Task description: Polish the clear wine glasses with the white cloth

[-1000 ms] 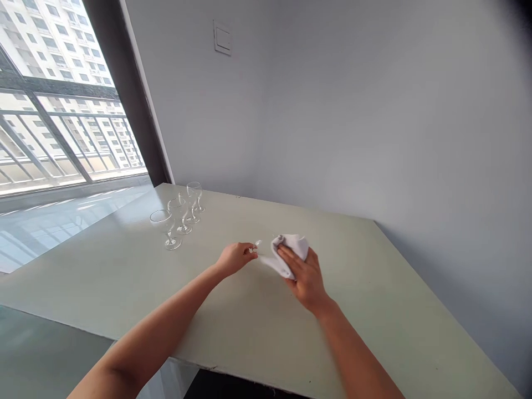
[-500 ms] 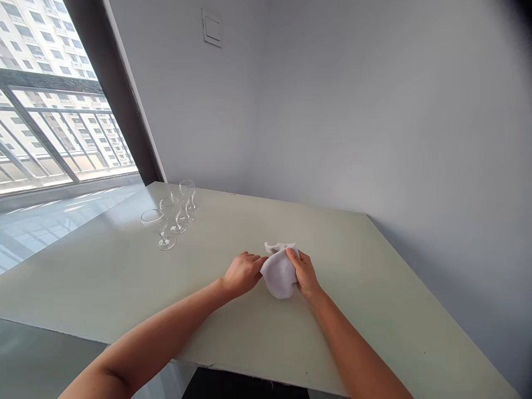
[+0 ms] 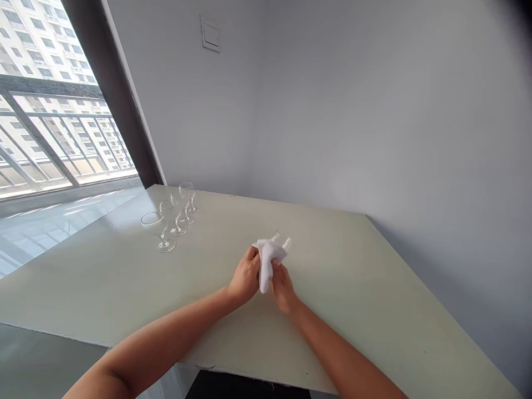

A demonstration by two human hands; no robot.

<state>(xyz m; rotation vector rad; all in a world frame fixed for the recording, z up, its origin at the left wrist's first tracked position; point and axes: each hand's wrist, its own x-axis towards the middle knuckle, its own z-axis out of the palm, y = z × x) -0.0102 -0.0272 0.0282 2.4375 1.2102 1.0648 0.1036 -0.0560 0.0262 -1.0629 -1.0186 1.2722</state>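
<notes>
A white cloth (image 3: 265, 267) is bunched between my two hands above the near middle of the table. Clear glass (image 3: 287, 244) pokes out past the cloth's far edge; it looks like part of a wine glass, its rest covered by cloth and fingers. My left hand (image 3: 246, 276) is closed around the covered glass from the left. From the right, my right hand (image 3: 283, 288) grips the cloth, fingertips partly tucked into its folds. Off to the left stand several upright stemmed glasses in a row, the nearest wine glass (image 3: 166, 244) closest to me.
The pale table (image 3: 357, 310) reaches back to the grey wall (image 3: 353, 111), which carries a light switch (image 3: 211, 35). A window with a railing (image 3: 62, 119) is at the left. Below the table's near edge something black (image 3: 249, 386) shows.
The cloth has been turned and bunched tighter, shifting slightly left. My right hand has moved left and lower, closer to my left hand. Clear glass now shows beyond the cloth.
</notes>
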